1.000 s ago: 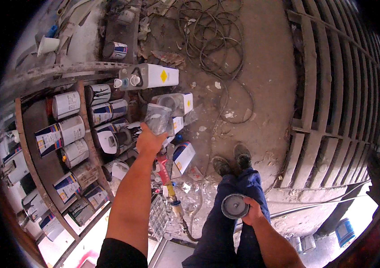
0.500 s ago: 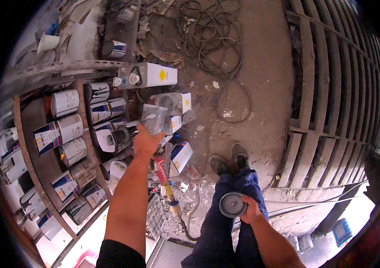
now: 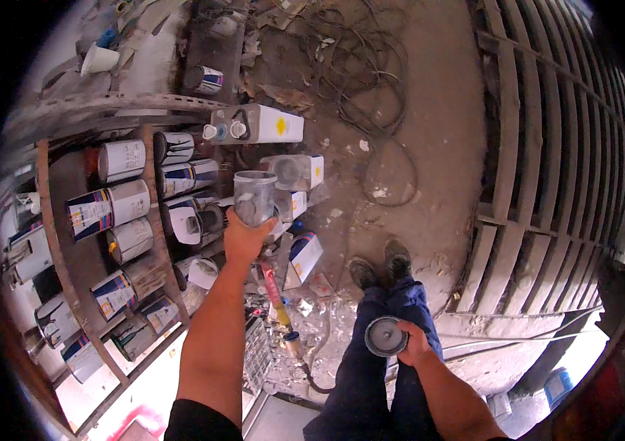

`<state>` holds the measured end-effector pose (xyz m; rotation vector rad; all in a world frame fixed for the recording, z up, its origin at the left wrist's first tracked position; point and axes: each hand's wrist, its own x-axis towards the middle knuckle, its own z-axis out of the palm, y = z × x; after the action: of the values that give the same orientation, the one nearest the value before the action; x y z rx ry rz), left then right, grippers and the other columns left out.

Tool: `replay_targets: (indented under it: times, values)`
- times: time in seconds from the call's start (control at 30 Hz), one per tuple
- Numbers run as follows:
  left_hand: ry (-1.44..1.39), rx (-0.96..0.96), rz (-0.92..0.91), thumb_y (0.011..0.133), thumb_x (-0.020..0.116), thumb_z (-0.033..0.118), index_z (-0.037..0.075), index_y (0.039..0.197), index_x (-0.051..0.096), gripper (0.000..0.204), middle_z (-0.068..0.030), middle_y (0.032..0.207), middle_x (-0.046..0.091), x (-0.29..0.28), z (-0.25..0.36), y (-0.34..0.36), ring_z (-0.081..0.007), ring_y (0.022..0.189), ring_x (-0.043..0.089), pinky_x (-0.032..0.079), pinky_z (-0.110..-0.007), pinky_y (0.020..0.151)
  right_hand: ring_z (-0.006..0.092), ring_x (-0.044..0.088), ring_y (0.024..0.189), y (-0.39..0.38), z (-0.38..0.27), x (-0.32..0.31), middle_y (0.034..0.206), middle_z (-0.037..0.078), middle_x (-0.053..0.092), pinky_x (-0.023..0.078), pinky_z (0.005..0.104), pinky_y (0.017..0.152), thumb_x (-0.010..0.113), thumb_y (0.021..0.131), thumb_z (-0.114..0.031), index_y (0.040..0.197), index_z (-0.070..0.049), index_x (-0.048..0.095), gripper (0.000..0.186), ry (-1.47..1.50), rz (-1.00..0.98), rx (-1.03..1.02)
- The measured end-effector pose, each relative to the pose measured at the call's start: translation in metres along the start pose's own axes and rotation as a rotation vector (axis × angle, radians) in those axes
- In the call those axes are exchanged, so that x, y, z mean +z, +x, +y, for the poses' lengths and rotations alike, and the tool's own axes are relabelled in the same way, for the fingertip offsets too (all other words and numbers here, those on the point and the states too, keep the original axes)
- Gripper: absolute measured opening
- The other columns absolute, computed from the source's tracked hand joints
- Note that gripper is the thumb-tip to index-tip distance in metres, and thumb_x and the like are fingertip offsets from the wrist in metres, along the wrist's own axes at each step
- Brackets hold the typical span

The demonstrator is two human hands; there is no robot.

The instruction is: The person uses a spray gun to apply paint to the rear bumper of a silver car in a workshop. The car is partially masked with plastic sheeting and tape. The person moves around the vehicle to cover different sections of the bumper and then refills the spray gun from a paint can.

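In my left hand (image 3: 246, 231) is a clear plastic cup (image 3: 255, 192), fingers closed round its lower part. Directly below it is a tool with a red and yellow body (image 3: 272, 287), connected through a fitting (image 3: 293, 344) to a dark hose; whether cup and tool are joined is hidden. My right hand (image 3: 414, 342) grips a round grey lid (image 3: 384, 336) over my dark-trousered legs. Beside the cup stand white square cans (image 3: 276, 123) and smaller containers (image 3: 304, 257), some behind it.
At left, rusty shelving (image 3: 55, 220) holds several paint cans (image 3: 120, 160) with smears. Coiled hoses (image 3: 367, 88) lie on the dusty floor (image 3: 437, 169) among scraps. A slatted wooden pallet (image 3: 533, 147) runs along the right, with a blue container (image 3: 558, 386) at lower right.
The cup in my left hand looks turned slightly, its rim more level. The surroundings have shifted a little rightward in view. My right hand still holds the lid in much the same place.
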<state>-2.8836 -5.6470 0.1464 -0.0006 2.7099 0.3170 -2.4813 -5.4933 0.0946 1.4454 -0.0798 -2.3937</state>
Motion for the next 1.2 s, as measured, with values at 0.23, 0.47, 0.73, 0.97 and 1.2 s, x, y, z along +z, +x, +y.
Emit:
replay_targets:
  times: [0.23, 0.47, 0.73, 0.97, 1.2]
  values:
    - [-0.221, 0.039, 0.107, 0.063, 0.083, 0.038, -0.006, 0.13, 0.03, 0.096, -0.0269, 0.115, 0.057, -0.033, -0.017, -0.033, -0.0347, 0.105, 0.059, 0.046, -0.041, 0.09, 0.0301, 0.061, 0.103, 0.018, 0.016, -0.044, 0.112, 0.016, 0.064, 0.046, 0.0422, 0.095, 0.05, 0.084, -0.027, 0.113, 0.002, 0.06, 0.042, -0.107, -0.156, -0.046]
    - [-0.645, 0.253, 0.146, 0.063, 0.085, 0.016, -0.004, 0.133, 0.028, 0.093, -0.0168, 0.125, 0.049, -0.087, -0.048, -0.11, -0.0246, 0.11, 0.051, 0.045, -0.035, 0.09, 0.0312, 0.06, 0.105, 0.016, 0.052, -0.07, 0.113, 0.017, 0.062, 0.044, 0.0431, 0.097, 0.048, 0.086, -0.029, 0.115, 0.003, 0.058, 0.044, -0.254, -0.103, -0.207]
    - [-0.838, 0.346, -0.156, 0.063, 0.084, 0.013, 0.002, 0.121, 0.051, 0.068, -0.0089, 0.118, 0.057, -0.105, -0.107, -0.262, -0.0194, 0.108, 0.055, 0.044, -0.035, 0.094, 0.0323, 0.058, 0.107, -0.096, 0.099, 0.024, 0.115, 0.019, 0.061, 0.044, 0.045, 0.097, 0.045, 0.087, -0.027, 0.117, 0.005, 0.055, 0.045, -0.047, -0.097, -0.181]
    - [-1.023, 0.43, -0.483, 0.058, 0.087, 0.016, 0.003, 0.132, 0.035, 0.092, -0.0116, 0.127, 0.05, -0.076, -0.158, -0.356, -0.0227, 0.117, 0.05, 0.038, -0.037, 0.101, 0.0318, 0.059, 0.107, -0.183, 0.184, 0.027, 0.116, 0.019, 0.06, 0.045, 0.0428, 0.096, 0.049, 0.082, -0.024, 0.123, 0.006, 0.05, 0.05, -0.045, -0.368, -0.331]
    - [-0.646, 0.753, -0.587, 0.057, 0.088, 0.023, 0.003, 0.135, 0.032, 0.099, -0.0126, 0.13, 0.047, -0.07, -0.151, -0.407, -0.0254, 0.121, 0.047, 0.031, -0.038, 0.107, 0.0302, 0.061, 0.104, -0.279, 0.251, -0.012, 0.111, 0.018, 0.062, 0.048, 0.0442, 0.093, 0.054, 0.08, -0.019, 0.114, 0.003, 0.052, 0.041, 0.126, -0.346, -0.514]
